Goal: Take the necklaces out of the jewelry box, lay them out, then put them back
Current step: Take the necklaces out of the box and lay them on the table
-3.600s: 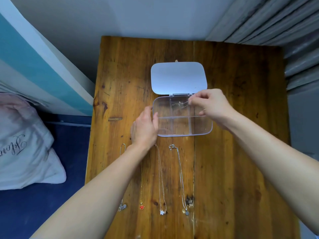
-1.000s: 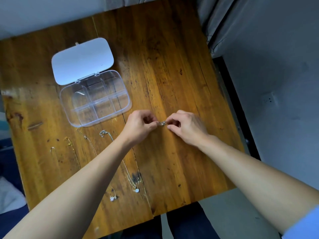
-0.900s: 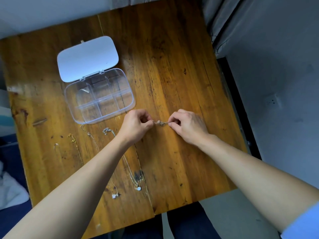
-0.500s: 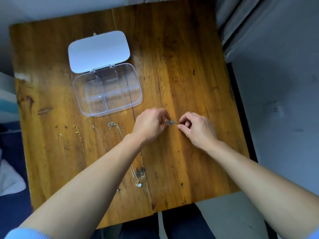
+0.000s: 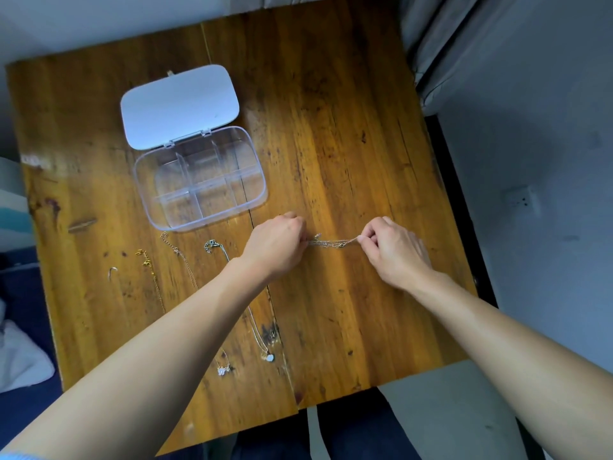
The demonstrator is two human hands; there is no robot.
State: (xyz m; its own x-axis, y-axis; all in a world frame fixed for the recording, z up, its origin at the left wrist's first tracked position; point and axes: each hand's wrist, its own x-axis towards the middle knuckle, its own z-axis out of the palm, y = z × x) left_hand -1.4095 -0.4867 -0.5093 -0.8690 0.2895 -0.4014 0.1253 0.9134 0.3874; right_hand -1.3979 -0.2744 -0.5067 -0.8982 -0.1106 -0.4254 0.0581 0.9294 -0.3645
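Note:
A thin silver necklace (image 5: 333,242) is stretched in a bunched strand between my two hands, just above the wooden table (image 5: 348,134). My left hand (image 5: 277,244) pinches its left end and my right hand (image 5: 393,249) pinches its right end. The clear jewelry box (image 5: 199,177) stands open at the upper left, its white lid (image 5: 179,106) folded back, and its compartments look bare. Several necklaces lie laid out below the box: a gold-clasp chain (image 5: 151,273), a chain with a white pendant (image 5: 223,370) and another ending in a pendant (image 5: 269,357), partly hidden under my left forearm.
The table's near edge (image 5: 381,386) runs just below my forearms, and its right edge borders a grey floor and curtain (image 5: 441,44). A small hook-shaped piece (image 5: 112,273) lies at the far left. Blue bedding (image 5: 20,327) sits beyond the left edge.
My hands have drawn apart, pulling the bunched necklace out into a longer strand between them. The camera view has shifted a little; the box and the laid-out chains have not moved.

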